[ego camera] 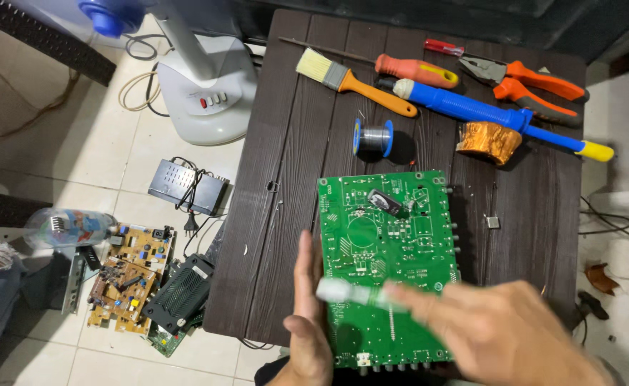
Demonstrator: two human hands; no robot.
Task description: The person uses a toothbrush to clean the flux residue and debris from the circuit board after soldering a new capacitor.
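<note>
1. Loose brown circuit boards point(125, 275) are left on the floor tiles, left of the table point(286, 214).
2. The green circuit board point(386, 250) is steadied at its left edge by the left hand point(308, 322), fingers flat and together.
3. A whitish brush-like tool point(346, 292), motion-blurred, is pinched by the right hand point(497, 332) over the board's lower half.
4. A solder spool point(373, 137), paintbrush point(354, 81) and pliers point(529, 80) are laid out behind.
</note>
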